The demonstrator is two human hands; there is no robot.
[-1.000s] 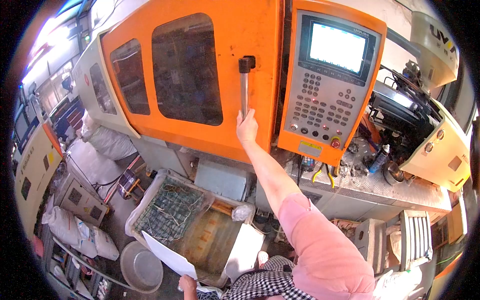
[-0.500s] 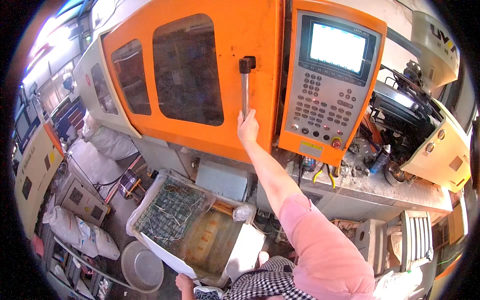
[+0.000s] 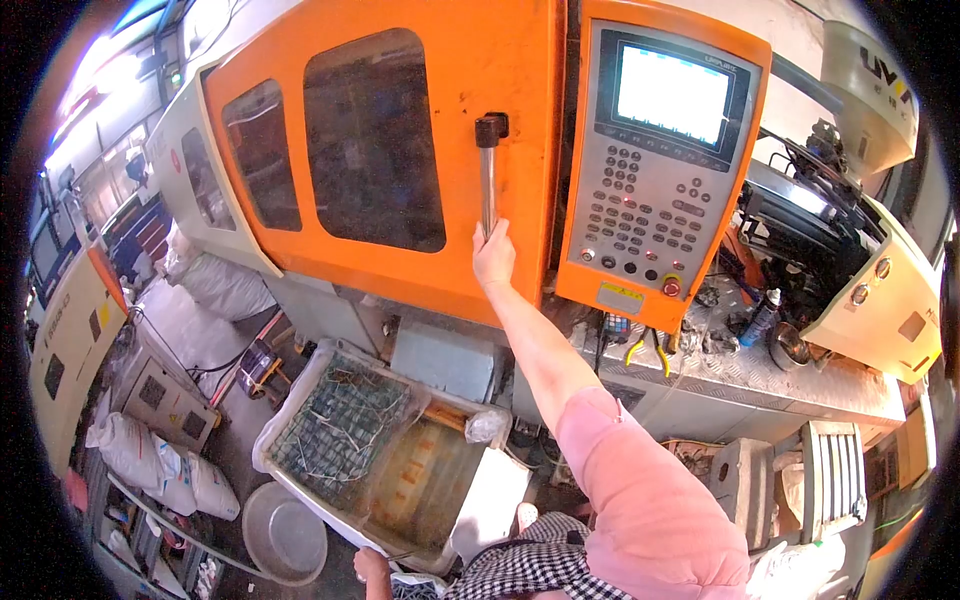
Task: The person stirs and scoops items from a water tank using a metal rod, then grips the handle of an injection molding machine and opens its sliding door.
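My right hand (image 3: 494,258) is wrapped round the lower end of the upright metal door handle (image 3: 488,185), which has black mounts. The handle sits on the orange machine door (image 3: 470,90), which is closed and has dark windows. Low in the view, my left hand (image 3: 371,564) has curled fingers beside the near edge of a white-lined tub (image 3: 345,522); whatever it may hold is hidden. Inside the tub lie a dark green netted mass (image 3: 340,420) with pale thin strands and a brownish see-through section (image 3: 415,485).
Right of the door is a control panel (image 3: 650,190) with a lit screen. Yellow-handled pliers (image 3: 648,352) hang beneath it. A spray can (image 3: 760,318) and metal cup (image 3: 789,346) stand on the ledge. A round metal basin (image 3: 285,535) and white sacks (image 3: 165,465) are at left.
The view has shifted very slightly. My right hand keeps its grip on the handle, and my left hand stays low by the tub.
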